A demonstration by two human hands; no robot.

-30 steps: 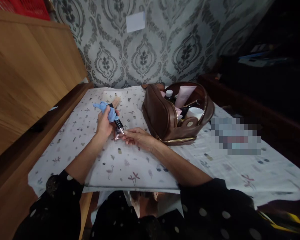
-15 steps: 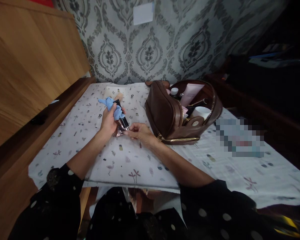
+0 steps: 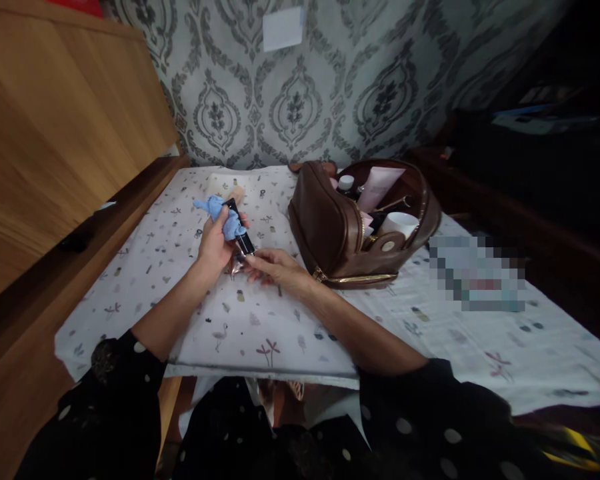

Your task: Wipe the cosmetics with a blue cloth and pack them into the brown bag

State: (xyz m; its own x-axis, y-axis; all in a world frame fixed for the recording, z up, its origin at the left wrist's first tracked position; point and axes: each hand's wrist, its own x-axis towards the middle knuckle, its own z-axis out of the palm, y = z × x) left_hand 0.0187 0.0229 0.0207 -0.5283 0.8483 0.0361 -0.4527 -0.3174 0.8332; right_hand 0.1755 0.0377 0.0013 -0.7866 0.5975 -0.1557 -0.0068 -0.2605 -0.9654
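My left hand [image 3: 216, 241] is closed around a slim black cosmetic tube [image 3: 247, 244] and a crumpled light-blue cloth [image 3: 219, 208]. The cloth wraps partly round the tube, which slants down toward my right hand. My right hand [image 3: 275, 265] has its thumb and fingers closed at the tube's lower end; the fingers hide that tip. Just below the tube, between the two hands, is a shiny pinkish item [image 3: 237, 265], partly covered, whose kind I cannot make out. Behind my left hand lies a small beige piece [image 3: 237, 193] on the printed white cloth [image 3: 220, 307].
A brown leather toiletry bag [image 3: 325, 220] stands unzipped to the right, holding a pink tube [image 3: 380, 187], a white-capped bottle [image 3: 347, 183] and a white round item [image 3: 401, 225]. A blurred-out flat object lies farther right. A wooden panel [image 3: 70, 87] borders the left.
The silvery section that showed at the tube's lower end is no longer visible. My right fingers have shifted slightly left and curled more beneath the tube. My left hand keeps its hold.
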